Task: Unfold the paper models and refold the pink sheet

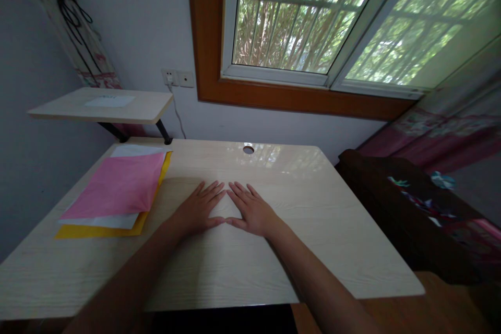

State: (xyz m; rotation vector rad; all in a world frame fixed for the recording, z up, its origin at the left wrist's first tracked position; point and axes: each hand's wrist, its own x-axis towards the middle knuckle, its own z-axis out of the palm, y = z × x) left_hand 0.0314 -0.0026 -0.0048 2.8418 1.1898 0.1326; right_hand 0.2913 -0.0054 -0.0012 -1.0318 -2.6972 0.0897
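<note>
My left hand (201,207) lies flat on the pale wood-grain desk (344,250), palm down with its fingers spread. Beside it, my right hand (250,210) rests the same way, and the two thumb tips meet or nearly meet at the middle. Neither hand holds anything. To the left of my left hand lies a loose stack of sheets: a pink sheet (121,182) on top, white sheets (102,221) under it, and a yellow sheet (97,231) at the bottom.
A small raised shelf (58,107) on black legs stands at the desk's back left, with a white paper (110,100) on it. A round cable hole (248,150) sits near the back edge. Behind are a wall socket (169,77) and a window; dark brown furniture (376,177) stands right.
</note>
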